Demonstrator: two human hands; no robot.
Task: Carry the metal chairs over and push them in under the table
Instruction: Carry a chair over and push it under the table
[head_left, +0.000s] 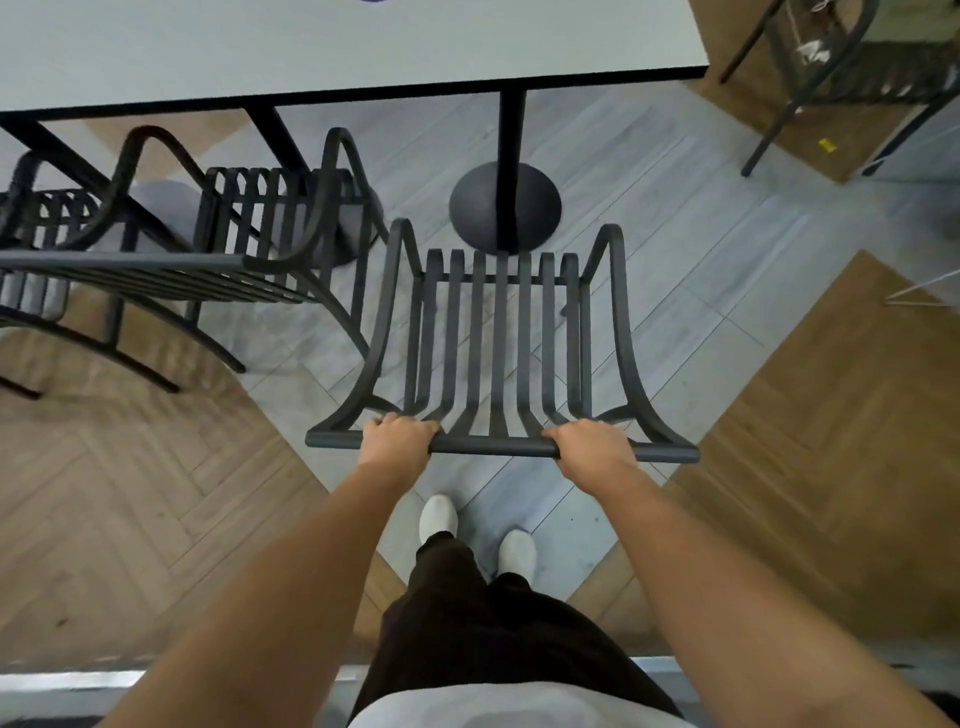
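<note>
Both hands grip the top rail of a dark metal slatted chair (500, 332), seen from above. The left hand (397, 434) wraps the rail left of centre and the right hand (592, 441) wraps it right of centre, the fingers (563, 434) of each curled tight around the round bar. The chair stands on the grey plank floor (691, 244) in front of the pale rectangular surface with a black edge (363, 47), its seat not under it; the front of the seat lies near the black round pedestal base (472, 208) of one table leg. To the left, a second dark metal slatted chair (270, 228) sits partly beneath the surface, and a third dark chair (47, 223) shows at the left edge. Another dark chair (852, 62) stands well apart at the upper right on the herringbone wood flooring (841, 395). The person's white shoes (439, 514) stand behind the held chair.
</note>
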